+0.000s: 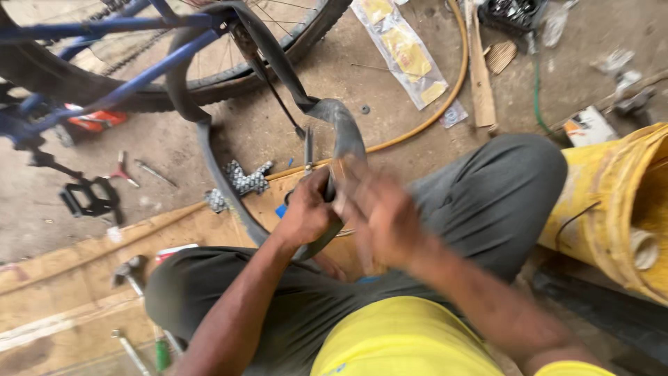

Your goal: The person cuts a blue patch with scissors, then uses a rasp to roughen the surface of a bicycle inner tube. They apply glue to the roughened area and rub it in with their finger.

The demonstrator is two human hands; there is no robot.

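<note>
Person sits low on the workshop floor, knees apart in grey trousers (487, 195), yellow shirt (403, 341).

Left hand (306, 212): fingers wrapped tight around a black inner tube (341, 129), gripping it in front of the lap, between the knees. The tube rises from that grip, arches up and left, and runs back to the blue bicycle (118, 42) at top left, where it hangs over the frame beside the wheel.

Right hand (379, 209): blurred by motion, close against the tube just right of the left hand. Cannot tell whether its fingers are closed on the tube or only pressed on it.

Around the hands: a flat wooden board (76, 278) under the left knee; a hammer (129, 271) on it near that knee; a black pedal (87, 198) on the concrete further left; pliers with red handles (120, 170) just beyond the pedal. A yellow drum (612, 209) lies on its side beside the right knee. A clear packet with yellow contents (403, 52) lies on the floor at top centre, well apart from the hands.
</note>
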